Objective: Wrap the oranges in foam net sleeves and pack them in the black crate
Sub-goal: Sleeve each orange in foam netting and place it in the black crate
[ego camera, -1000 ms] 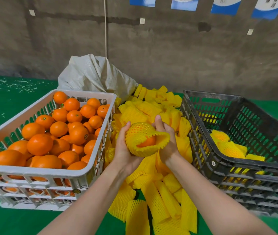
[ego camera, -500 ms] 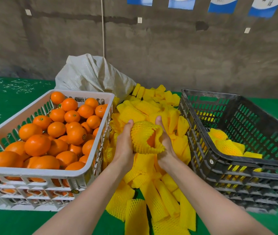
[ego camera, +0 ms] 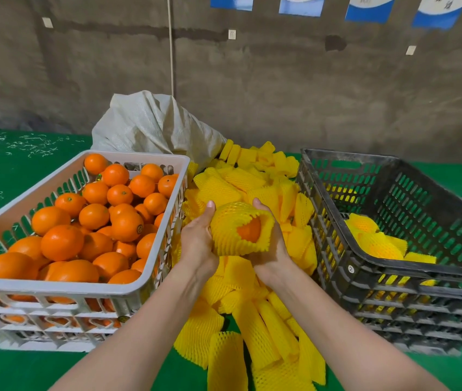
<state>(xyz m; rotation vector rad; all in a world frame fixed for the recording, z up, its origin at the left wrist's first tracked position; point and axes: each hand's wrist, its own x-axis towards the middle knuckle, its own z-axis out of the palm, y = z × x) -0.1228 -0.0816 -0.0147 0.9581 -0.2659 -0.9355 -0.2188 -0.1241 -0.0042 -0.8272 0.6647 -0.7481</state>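
Observation:
An orange (ego camera: pixel 250 230) sits inside a yellow foam net sleeve (ego camera: pixel 229 227), its skin showing through the sleeve's open end, which faces right. My left hand (ego camera: pixel 197 238) grips the sleeve from the left, and my right hand (ego camera: pixel 272 244) holds it from the right and below. Both hands are over the pile of loose yellow sleeves (ego camera: pixel 255 320). The white crate (ego camera: pixel 139 290) at left is full of bare oranges (ego camera: pixel 94 221). The black crate (ego camera: pixel 345 238) at right holds a few wrapped oranges (ego camera: pixel 376 238).
A grey woven sack (ego camera: pixel 150 125) lies behind the white crate and the sleeve pile. The crates stand on a green surface (ego camera: pixel 12 170) with pale scraps at far left. A concrete wall stands behind.
The sleeve has been turned and pulled further over the orange; its open end faces right and towards me now. Both hands stayed in the same place above the pile.

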